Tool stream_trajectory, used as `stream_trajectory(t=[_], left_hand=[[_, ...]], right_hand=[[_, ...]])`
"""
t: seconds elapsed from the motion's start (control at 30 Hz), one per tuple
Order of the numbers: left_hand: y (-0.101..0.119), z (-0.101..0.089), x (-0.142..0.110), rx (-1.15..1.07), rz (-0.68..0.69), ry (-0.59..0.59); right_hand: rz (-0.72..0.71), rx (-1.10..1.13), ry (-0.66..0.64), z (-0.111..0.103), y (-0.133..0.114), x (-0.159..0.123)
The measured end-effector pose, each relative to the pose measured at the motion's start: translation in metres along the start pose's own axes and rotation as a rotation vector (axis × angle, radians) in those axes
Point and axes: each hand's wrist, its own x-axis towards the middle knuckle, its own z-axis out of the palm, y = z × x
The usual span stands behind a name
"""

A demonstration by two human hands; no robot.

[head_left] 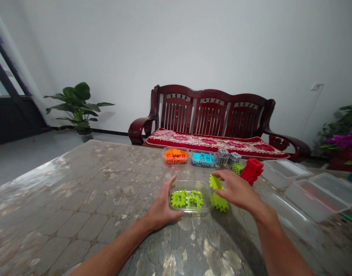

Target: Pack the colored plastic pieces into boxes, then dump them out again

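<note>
My left hand [163, 206] grips the left end of a clear plastic box [207, 190], thumb along the near side and fingers at the far side. Several lime-green toothed building pieces [179, 199] lie flat inside it. Just right of the box, my right hand [236, 189] pinches a lime-green toothed piece [214, 182] between thumb and fingers. Below that hand, more lime-green pieces [221, 202] rest on the table against the box's right end. Part of them is hidden by my fingers.
Boxes of orange pieces [176, 156] and blue pieces [203, 158] stand farther back. Grey pieces [222, 156], a green cluster [238, 168] and a red stack [252, 171] sit behind my right hand. Clear containers [316, 197] and a transparent lid [291, 214] occupy the table's right side.
</note>
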Motion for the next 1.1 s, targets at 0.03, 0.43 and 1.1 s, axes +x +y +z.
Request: stream_trajectory(t=[0.03,0.43,1.1], left_hand=[[0.002,-0.001,0.000,-0.002,-0.003,-0.003],[-0.004,0.002,0.001,0.001,0.042,0.018],[0.005,0.000,0.000,0.005,-0.013,0.041]], right_hand=[[-0.042,0.025,0.015,0.000,-0.006,0.000],[-0.236,-0.003,-0.068,0.038,-0.029,0.006],[0.144,0.016,-0.124,0.015,0.036,0.009]])
